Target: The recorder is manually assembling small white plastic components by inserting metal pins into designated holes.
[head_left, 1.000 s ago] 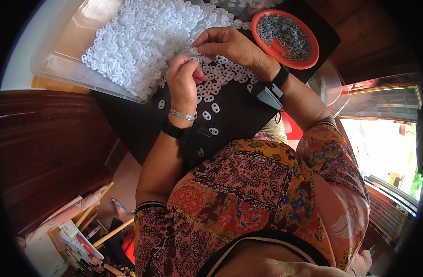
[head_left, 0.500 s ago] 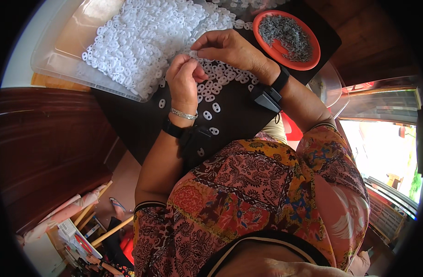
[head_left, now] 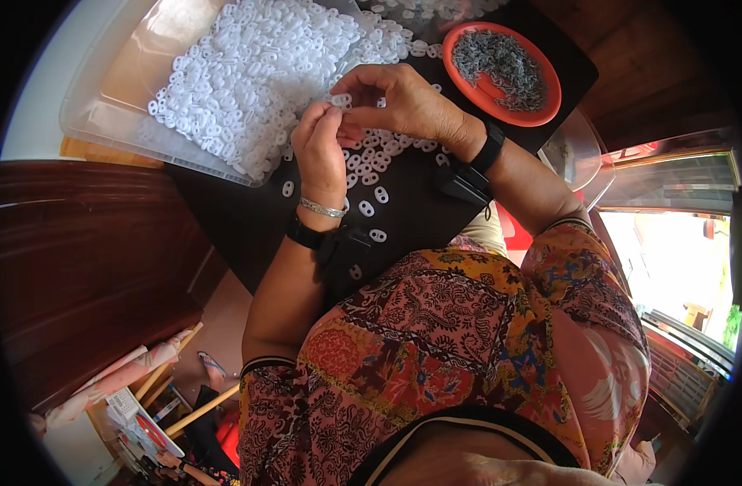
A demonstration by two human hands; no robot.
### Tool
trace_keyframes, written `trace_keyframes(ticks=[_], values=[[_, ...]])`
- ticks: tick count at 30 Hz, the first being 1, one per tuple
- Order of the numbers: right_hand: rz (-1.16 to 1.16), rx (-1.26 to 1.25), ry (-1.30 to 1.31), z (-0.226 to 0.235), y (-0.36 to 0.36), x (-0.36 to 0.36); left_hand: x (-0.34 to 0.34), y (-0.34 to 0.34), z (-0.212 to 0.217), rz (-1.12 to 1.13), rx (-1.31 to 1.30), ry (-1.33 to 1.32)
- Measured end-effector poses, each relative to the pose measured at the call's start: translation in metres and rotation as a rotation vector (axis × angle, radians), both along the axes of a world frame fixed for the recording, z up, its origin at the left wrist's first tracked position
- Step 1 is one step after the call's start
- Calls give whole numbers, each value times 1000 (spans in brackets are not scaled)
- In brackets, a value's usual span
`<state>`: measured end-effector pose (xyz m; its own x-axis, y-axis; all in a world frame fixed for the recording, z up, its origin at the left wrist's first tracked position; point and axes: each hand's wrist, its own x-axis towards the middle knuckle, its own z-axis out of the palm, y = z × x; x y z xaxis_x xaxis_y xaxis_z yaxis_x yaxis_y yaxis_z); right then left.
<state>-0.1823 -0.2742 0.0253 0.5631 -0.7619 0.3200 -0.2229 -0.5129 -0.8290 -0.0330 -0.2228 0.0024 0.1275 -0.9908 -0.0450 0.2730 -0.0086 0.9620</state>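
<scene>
Head view: compared with half a second earlier, almost nothing had moved. My left hand [head_left: 321, 154] stayed at the edge of the white plastic pieces [head_left: 249, 73], fingers curled in tight and pinched together at the tips. My right hand [head_left: 403, 101] stayed just beside it, thumb and forefinger closed on one small white piece [head_left: 341, 100] lifted off the black board [head_left: 419, 219]. The two sets of fingertips were nearly touching, as before. If anything, the left fingertips had crept slightly closer to that piece.

Pieces location: the bulk heaped in the clear tray [head_left: 104, 121] up-left, and a loose scatter [head_left: 371, 174] on the board under and below my hands. The orange dish [head_left: 549, 101] of small grey metal parts [head_left: 500, 61] sat up-right, unchanged.

Hard to read: couldn't tell whether the left fingers held anything, since the pinch was turned away and the fingertips covered it. My right palm hid the pieces beneath it. The grey parts were too small to make out their shape. The tray's far corner was cut off by the lens rim.
</scene>
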Motion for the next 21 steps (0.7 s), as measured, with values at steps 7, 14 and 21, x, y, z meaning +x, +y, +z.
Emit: trace_keyframes(ticks=[7,14,21], values=[[59,-18,-43,6,1,-5,-2,1,3,3,-105,-101],[101,78,-63,12,7,-6,-1,1,7,-31,-78,-67],[21,-147,45,10,9,-2,-3,2,3,-20,-110,-70]])
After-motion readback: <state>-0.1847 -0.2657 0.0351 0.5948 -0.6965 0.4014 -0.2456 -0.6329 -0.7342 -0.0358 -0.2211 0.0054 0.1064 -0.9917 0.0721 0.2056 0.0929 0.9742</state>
